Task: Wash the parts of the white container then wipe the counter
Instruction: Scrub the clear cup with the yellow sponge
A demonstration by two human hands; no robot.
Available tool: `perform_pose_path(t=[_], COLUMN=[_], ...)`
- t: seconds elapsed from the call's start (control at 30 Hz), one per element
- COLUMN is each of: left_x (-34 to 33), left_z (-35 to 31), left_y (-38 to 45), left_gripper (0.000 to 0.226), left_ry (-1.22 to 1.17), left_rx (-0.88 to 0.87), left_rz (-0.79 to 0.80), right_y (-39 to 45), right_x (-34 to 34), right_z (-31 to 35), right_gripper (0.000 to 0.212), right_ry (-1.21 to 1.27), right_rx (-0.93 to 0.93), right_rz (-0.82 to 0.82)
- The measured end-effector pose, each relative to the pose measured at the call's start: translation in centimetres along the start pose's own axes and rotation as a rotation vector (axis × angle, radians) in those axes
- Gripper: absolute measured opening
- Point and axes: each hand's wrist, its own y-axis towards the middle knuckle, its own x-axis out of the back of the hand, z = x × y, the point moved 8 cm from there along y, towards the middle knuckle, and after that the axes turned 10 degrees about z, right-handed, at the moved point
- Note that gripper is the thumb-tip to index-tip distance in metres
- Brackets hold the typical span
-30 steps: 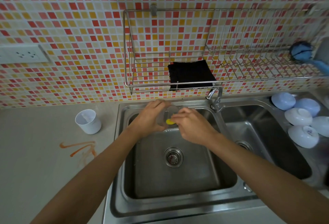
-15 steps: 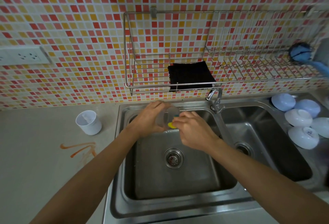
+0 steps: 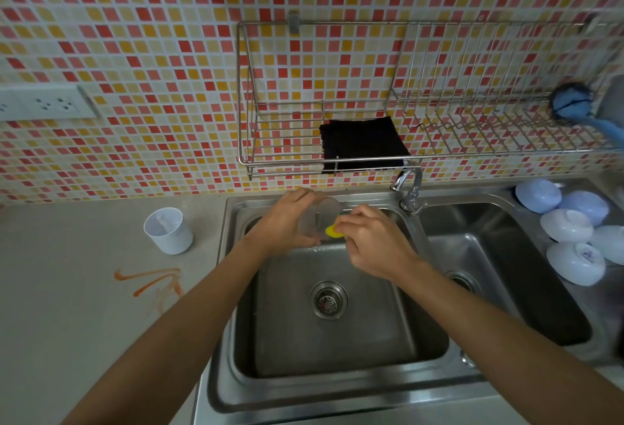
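Between the earlier frame and now, the right hand [image 3: 374, 242] had shifted slightly, its fingers pinched on a yellow sponge [image 3: 331, 230] mostly hidden beneath them. Left-hand [image 3: 287, 218] fingers wrapped a translucent container part [image 3: 319, 218] over the sink [image 3: 337, 387]; its far side was hidden. Well left of those fingers, the white container [image 3: 167, 230] stood on the desk [image 3: 67, 323].

Yellow sponge [image 3: 332, 230] mostly buried under right hand [image 3: 374, 244], only a sliver showing. Translucent cup [image 3: 319, 220] half covered by left hand [image 3: 287, 220]. Blue brush [image 3: 574, 107] and wall socket [image 3: 44, 105] cropped at frame edges. Bowl [image 3: 575, 264] marking too small to read.
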Motion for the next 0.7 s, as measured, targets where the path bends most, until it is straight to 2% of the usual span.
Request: perform_pose_path(t=[0.13, 0.27, 0.5, 0.7], left_x=[0.1, 1.1, -0.4, 0.4], left_z=[-0.3, -0.5, -0.3, -0.5], left_y=[-0.2, -0.3, -1.2, -0.6], left_gripper=[0.086, 0.082, 0.081, 0.08], left_ry=[-0.006, -0.002, 0.001, -0.01], left_rx=[-0.028, -0.023, 0.021, 0.041], left_rz=[-0.02, -0.062, -0.061, -0.087], right_y=[0.6, 0.6, -0.3, -0.8], right_x=[0.9, -0.6, -1.2, -0.8], right_z=[-0.1, 0.4, 0.5, 0.1], right_gripper=[0.027, 0.033, 0.031, 0.027], right_ry=[0.005, -0.031, 0.188, 0.135], right_rx=[-0.014, 0.008, -0.053, -0.093], right_rz=[-0.06, -0.034, 0.03, -0.078])
